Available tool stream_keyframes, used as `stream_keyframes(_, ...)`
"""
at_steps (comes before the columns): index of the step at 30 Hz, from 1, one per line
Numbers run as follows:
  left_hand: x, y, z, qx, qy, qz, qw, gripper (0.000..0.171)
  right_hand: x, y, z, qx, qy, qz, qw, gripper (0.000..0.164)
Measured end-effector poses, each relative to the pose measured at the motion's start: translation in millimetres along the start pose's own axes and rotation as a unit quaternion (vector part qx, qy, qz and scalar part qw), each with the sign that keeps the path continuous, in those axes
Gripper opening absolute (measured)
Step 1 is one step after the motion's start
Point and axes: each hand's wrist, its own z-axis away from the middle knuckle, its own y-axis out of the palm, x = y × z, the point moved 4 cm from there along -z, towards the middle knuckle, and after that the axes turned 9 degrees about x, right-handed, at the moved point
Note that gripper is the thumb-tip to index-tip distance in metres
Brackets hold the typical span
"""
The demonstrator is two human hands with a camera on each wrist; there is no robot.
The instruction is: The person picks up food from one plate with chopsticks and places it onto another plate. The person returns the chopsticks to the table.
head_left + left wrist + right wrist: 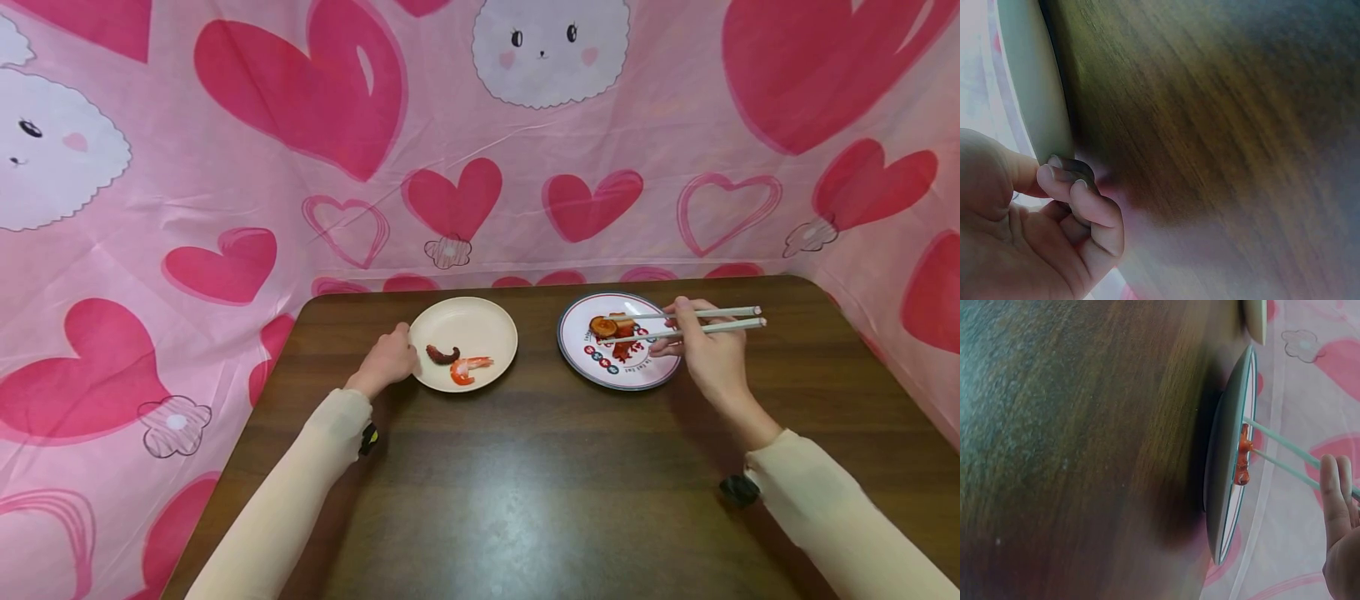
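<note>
My left hand (386,362) pinches the left rim of a cream plate (468,321); its curled fingers and thumb meet at the rim in the left wrist view. On that plate lie a dark curled piece of food (442,356), tentacle-like, and an orange-and-white shrimp (463,372). My right hand (708,354) holds a pair of pale chopsticks (720,314) over a white patterned plate (637,377) with a dark rim. Their spread tips are at a round brown slice (602,327) and reddish food (622,350); whether they touch either, I cannot tell.
Both plates stand on a dark wooden table (495,483), near its back edge, with a gap between them. A pink cloth (517,133) with hearts hangs behind and at the sides. A dark wrist device (739,490) shows under the right sleeve.
</note>
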Motion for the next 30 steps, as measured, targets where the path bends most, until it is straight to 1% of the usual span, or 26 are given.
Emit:
stream_keyframes(5,0.3,-0.2,-1.3,0.002,0.000,0.000,1.0000,0.045,-1.0,-0.2,-2.1,0.004,0.011,0.016,1.000,0.029)
stream_keyframes(11,0.0,0.1,-1.9,0.005,-0.001,0.002,1.0000,0.044,-3.6,-1.7,-4.0,0.004,0.024,0.013,1.000,0.028)
stream_keyframes(16,-0.1,-0.1,-0.7,0.004,0.000,0.001,1.0000,0.044,-5.8,-1.9,-5.2,0.014,0.021,0.016,1.000,0.025)
stream_keyframes(21,-0.1,-0.6,-0.9,0.003,0.001,-0.001,1.0000,0.045,-5.4,-1.4,-6.5,0.015,0.021,0.039,0.999,0.027)
stream_keyframes(23,0.0,-0.6,-1.3,0.002,0.001,0.000,1.0000,0.045,-5.5,-0.6,-6.7,0.015,0.019,0.038,0.999,0.025)
stream_keyframes(30,-0.3,-0.7,-0.3,0.000,0.000,0.001,1.0000,0.045,-7.2,2.1,-5.8,0.010,0.022,0.005,1.000,0.024)
